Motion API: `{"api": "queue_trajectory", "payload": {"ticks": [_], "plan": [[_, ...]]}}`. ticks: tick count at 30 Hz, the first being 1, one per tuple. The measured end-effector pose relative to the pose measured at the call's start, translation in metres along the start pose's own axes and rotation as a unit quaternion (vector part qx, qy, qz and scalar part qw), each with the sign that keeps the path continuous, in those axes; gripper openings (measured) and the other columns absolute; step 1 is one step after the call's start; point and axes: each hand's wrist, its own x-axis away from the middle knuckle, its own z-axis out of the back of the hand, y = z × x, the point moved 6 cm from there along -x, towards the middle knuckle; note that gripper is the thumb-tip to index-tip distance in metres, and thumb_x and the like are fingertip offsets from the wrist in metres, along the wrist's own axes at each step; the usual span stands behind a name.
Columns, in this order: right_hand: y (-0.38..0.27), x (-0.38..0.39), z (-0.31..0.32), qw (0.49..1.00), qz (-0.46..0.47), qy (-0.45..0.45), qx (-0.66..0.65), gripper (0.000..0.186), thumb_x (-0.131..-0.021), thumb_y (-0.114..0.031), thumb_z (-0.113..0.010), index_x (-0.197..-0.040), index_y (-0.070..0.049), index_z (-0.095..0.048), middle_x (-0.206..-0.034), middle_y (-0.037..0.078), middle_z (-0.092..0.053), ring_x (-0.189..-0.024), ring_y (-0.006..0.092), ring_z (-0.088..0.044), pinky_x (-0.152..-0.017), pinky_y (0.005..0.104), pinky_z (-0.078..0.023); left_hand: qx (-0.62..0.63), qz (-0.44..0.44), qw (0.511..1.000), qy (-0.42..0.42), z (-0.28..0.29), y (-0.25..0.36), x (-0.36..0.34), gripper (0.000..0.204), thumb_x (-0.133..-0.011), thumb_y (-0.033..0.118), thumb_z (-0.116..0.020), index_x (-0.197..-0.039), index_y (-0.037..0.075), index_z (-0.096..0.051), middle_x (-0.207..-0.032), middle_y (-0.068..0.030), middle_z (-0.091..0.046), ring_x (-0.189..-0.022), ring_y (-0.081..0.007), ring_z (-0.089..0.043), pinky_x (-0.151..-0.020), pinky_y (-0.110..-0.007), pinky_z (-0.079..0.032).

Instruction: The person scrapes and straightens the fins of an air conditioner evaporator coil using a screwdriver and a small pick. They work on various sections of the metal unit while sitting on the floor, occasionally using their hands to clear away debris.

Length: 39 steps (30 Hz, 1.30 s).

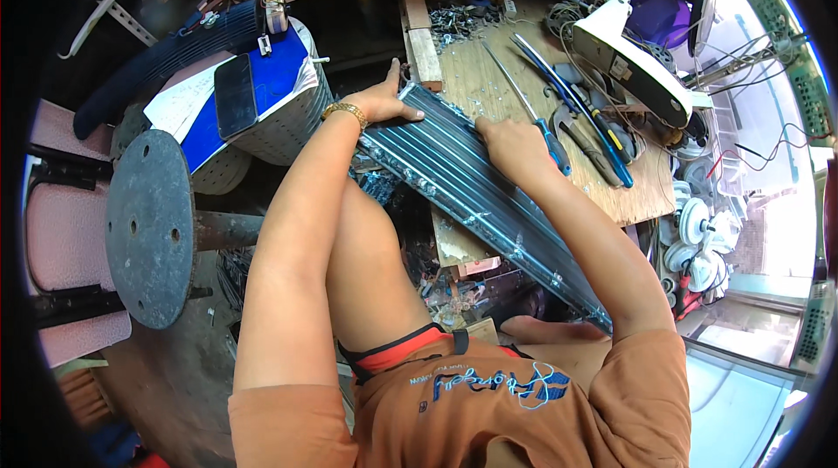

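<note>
Left hand [380,104] has the dark ribbed panel [463,171] by its top end, thumb on the face, index finger sticking out. Right hand [515,149] is curled at the far edge; can't tell from here how tight. Panel's slanting off the wooden bench [476,75], lower end near the right elbow, blue-handled screwdriver [559,150] just beside that hand.
</note>
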Motion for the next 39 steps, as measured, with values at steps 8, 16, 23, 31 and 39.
{"api": "queue_trajectory", "payload": {"ticks": [8, 16, 23, 31, 39], "plan": [[0.033, 0.061, -0.007, 0.999, -0.035, -0.016, 0.018, 0.022, -0.097, -0.013, -0.053, -0.114, -0.013, -0.067, -0.086, 0.019, -0.075, -0.082, 0.0395, -0.076, -0.066, 0.0522, -0.058, 0.004, -0.005, 1.000, -0.002, 0.001, 0.002, 0.001, 0.142, -0.078, 0.046, -0.088, -0.166, -0.003, 0.013, -0.169, -0.0361, -0.022, -0.159, -0.0364, -0.029, -0.129, -0.034, -0.022], [0.056, 0.106, -0.009, 0.996, -0.091, -0.008, 0.003, 0.020, -0.099, -0.016, -0.054, -0.114, -0.014, -0.066, -0.085, 0.019, -0.075, -0.082, 0.0406, -0.075, -0.069, 0.0555, -0.057, 0.015, -0.024, 1.000, 0.002, -0.002, 0.003, -0.001, 0.145, -0.078, 0.048, -0.089, -0.165, -0.005, 0.014, -0.165, -0.0365, -0.032, -0.154, -0.0359, -0.038, -0.126, -0.034, -0.027], [0.110, 0.116, 0.009, 0.967, -0.126, 0.027, -0.221, 0.033, -0.102, -0.028, -0.056, -0.127, -0.007, -0.057, -0.100, 0.029, -0.072, -0.097, 0.0509, -0.068, -0.088, 0.0587, -0.052, 0.033, -0.042, 0.998, 0.040, 0.011, -0.013, 0.005, 0.143, -0.075, 0.038, -0.093, -0.164, -0.010, 0.008, -0.161, -0.0368, -0.038, -0.152, -0.0375, -0.041, -0.125, -0.034, -0.031], [0.136, -0.020, 0.022, 0.986, -0.106, 0.102, -0.077, 0.032, -0.100, -0.011, -0.052, -0.131, -0.004, -0.057, -0.116, 0.027, -0.066, -0.107, 0.0450, -0.066, -0.092, 0.0530, -0.053, 0.045, -0.034, 0.998, 0.020, -0.009, 0.031, 0.000, 0.131, -0.076, 0.031, -0.094, -0.166, -0.003, -0.005, -0.155, -0.0315, -0.048, -0.146, -0.0350, -0.049, -0.123, -0.035, -0.034], [0.128, 0.056, -0.018, 0.982, -0.142, 0.091, -0.086, 0.044, -0.095, -0.022, -0.071, -0.132, -0.002, -0.056, -0.125, 0.025, -0.063, -0.113, 0.0450, -0.062, -0.096, 0.0516, -0.052, 0.078, -0.003, 0.997, 0.007, 0.000, 0.001, 0.008, 0.134, -0.078, 0.033, -0.092, -0.166, -0.003, 0.002, -0.155, -0.0322, -0.049, -0.145, -0.0357, -0.051, -0.121, -0.035, -0.036]]}}
